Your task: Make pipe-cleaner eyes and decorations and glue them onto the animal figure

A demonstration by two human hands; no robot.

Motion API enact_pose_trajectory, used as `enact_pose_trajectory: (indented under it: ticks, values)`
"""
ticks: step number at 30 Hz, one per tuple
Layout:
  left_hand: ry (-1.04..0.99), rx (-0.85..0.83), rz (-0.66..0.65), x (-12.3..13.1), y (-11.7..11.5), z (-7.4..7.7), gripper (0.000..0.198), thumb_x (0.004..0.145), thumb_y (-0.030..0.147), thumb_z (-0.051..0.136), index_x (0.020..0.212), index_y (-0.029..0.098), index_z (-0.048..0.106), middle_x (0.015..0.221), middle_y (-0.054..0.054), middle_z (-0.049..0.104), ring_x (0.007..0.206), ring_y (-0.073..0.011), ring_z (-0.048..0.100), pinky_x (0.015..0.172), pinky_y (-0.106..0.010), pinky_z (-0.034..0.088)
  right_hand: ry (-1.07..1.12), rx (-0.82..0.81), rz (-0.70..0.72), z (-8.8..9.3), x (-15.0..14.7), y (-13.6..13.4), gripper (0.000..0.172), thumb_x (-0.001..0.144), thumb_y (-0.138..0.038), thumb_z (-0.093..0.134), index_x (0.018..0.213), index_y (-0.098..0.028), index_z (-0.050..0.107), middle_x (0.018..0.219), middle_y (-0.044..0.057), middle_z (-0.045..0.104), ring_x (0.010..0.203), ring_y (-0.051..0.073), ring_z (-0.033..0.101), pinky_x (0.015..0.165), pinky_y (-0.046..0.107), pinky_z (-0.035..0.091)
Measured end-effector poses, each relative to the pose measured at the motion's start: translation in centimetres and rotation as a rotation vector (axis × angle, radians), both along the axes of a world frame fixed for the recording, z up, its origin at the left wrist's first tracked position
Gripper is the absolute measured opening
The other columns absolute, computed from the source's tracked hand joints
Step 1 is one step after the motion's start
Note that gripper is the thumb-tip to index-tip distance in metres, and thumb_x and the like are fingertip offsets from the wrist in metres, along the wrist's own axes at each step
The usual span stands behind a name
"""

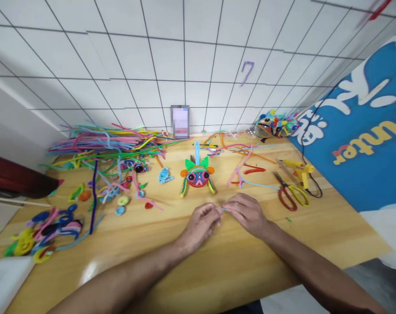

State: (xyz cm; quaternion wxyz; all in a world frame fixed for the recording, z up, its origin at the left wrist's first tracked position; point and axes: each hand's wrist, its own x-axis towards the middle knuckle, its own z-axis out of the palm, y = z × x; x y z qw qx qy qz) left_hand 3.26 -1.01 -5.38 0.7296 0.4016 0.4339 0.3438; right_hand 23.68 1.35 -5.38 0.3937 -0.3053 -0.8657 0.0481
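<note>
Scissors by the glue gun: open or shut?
Partly open. The scissors lie flat on the table, with the red and yellow handles spread apart and the blades forming a narrow V.

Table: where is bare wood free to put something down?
Bare wood: between the forearms, from the left hand and right hand, pinching a thin strand, to the table edge; also this side of the scissors. Crowded: pipe cleaners at left, craft figure behind the hands, glue gun beside the scissors.

Bare table (224, 270) near edge, pipe-cleaner pile (103, 144) crowding left (tangled), scissors (289, 194) right
</note>
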Motion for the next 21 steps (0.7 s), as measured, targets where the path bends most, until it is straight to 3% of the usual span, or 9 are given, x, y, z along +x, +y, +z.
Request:
enact_pose_trajectory:
  ticks: [5,11,16,21]
  values:
    - [0.07,0.13,-0.011,-0.2,0.1,-0.2,0.058,0.078,0.073,0.069,0.069,0.019,0.053,0.049,0.009,0.038,0.042,-0.0058,0.03,0.043,-0.021,0.023,-0.037,-0.035,0.01,0.0,-0.4,-0.1,0.012,0.103,-0.018,0.06,0.111,-0.021,0.069,0.093,0.006,0.075,0.086,0.018,0.068,0.078,0.032,0.055]
    - [0.134,0.226,-0.037,0.0,0.5,0.1,0.064,0.07,0.079,0.074,0.068,0.018,0.054,0.052,0.008,0.042,0.044,-0.0051,0.032,0.044,-0.021,0.024,-0.008,-0.153,0.076,0.0,-0.2,0.0,0.012,0.103,-0.016,0.057,0.104,-0.021,0.068,0.089,0.004,0.072,0.084,0.017,0.066,0.077,0.03,0.053]
    - [0.059,0.175,-0.047,0.1,0.4,1.1,0.062,0.067,0.073,0.082,0.069,0.018,0.053,0.053,0.008,0.046,0.041,-0.0037,0.033,0.042,-0.02,0.023,0.028,-0.235,0.13,1.4,0.2,0.2,0.011,0.102,-0.018,0.058,0.097,-0.021,0.067,0.086,0.003,0.07,0.081,0.017,0.065,0.074,0.029,0.051]
    - [-0.076,0.057,-0.12,-1.3,-0.1,1.7,0.054,0.071,0.062,0.085,0.079,0.016,0.059,0.065,0.005,0.056,0.041,-0.0024,0.036,0.04,-0.019,0.026,-0.036,-0.248,0.119,3.2,-0.4,-0.3,0.01,0.099,-0.017,0.062,0.091,-0.02,0.068,0.083,0.002,0.066,0.079,0.015,0.062,0.074,0.027,0.047]
